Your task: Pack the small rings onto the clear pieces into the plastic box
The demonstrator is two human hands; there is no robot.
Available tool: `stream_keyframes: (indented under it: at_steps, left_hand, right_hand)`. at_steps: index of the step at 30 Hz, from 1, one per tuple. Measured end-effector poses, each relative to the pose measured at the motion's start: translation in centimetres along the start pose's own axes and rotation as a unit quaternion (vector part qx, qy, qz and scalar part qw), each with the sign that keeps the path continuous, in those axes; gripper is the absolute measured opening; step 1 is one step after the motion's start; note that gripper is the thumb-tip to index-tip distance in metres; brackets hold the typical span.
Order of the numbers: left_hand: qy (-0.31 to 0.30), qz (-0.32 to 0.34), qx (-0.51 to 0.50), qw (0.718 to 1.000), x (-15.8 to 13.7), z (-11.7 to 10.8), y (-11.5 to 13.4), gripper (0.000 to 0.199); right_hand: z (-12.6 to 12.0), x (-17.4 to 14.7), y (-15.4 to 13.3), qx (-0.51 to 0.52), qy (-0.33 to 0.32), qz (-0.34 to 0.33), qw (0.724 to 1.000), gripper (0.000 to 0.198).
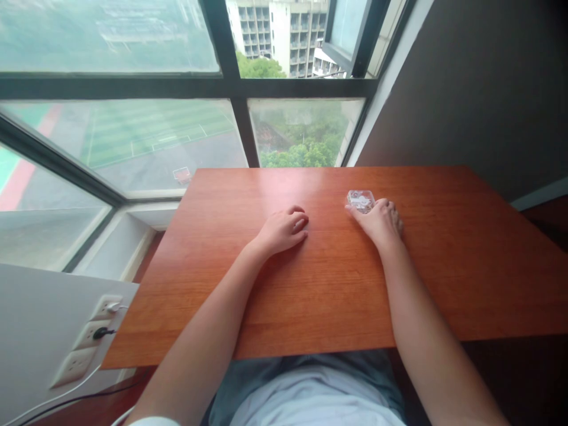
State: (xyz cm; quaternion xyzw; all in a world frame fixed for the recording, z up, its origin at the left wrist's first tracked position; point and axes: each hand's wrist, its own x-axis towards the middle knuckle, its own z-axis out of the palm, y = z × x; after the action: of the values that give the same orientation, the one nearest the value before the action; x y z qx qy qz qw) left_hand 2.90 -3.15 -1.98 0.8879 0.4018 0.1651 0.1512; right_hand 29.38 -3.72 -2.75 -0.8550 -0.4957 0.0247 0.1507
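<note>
A small clear plastic box [361,200] with whitish, patterned contents sits on the reddish-brown wooden table [319,290]. What is inside is too small to name. My right hand [380,220] grips this box from the near side, thumb at its left and fingers at its right; the other fingers curl down by the tabletop. To the left, my left hand [284,229] rests on the wood with nothing in it. Its fingers are loosely bent and apart from the thumb, pointing toward the right. A stretch of table separates it from the box.
Dark-framed windows [306,89] stand behind the table, with a wall [465,89] on the right. Wall sockets [91,334] with a white and a black plug are low at the left, their cables beside the table's left edge. My lap is under the near edge.
</note>
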Motion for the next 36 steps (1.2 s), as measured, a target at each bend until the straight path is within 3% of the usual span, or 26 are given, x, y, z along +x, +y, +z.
stream_keyframes:
  at_steps: [3,6,10,13,16,18,20,23,36]
  left_hand:
    - [0.002,0.001,-0.001,1.000,0.0,0.1,0.0,0.028]
    - [0.003,-0.002,-0.006,1.000,0.0,0.1,0.0,0.028]
    - [0.002,-0.002,-0.007,1.000,0.0,0.0,0.1,0.029]
    - [0.009,-0.003,-0.012,1.000,-0.1,0.0,0.0,0.034]
    - [0.016,0.022,-0.059,0.998,0.0,0.2,0.2,0.039]
    - [0.007,0.065,-0.123,0.990,0.2,0.5,0.6,0.042]
    - [-0.017,0.099,-0.174,0.980,0.5,1.0,1.2,0.043]
    - [-0.021,0.065,-0.182,0.981,0.9,1.5,1.9,0.035]
    - [-0.036,0.043,-0.160,0.986,1.1,1.2,2.4,0.035]
  right_hand:
    - [0.3,0.1,0.3,0.010,0.001,-0.006,1.000,0.089]
    - [0.0,0.4,0.6,0.054,0.053,-0.028,0.997,0.085]
    - [-0.6,-0.3,-0.7,0.197,0.158,-0.134,0.958,0.051]
    - [-0.4,-2.6,-2.9,0.275,0.055,-0.286,0.916,0.042]
    - [0.6,-5.7,-5.2,0.261,-0.063,-0.430,0.862,0.038]
    - [1.3,-7.2,-6.1,0.217,-0.120,-0.491,0.835,0.044]
    - [1.8,-7.9,-6.4,0.161,-0.149,-0.487,0.846,0.058]
    - [1.9,-7.7,-6.2,0.142,-0.168,-0.479,0.850,0.067]
    - [1.7,-7.4,-6.0,0.160,-0.180,-0.466,0.851,0.070]
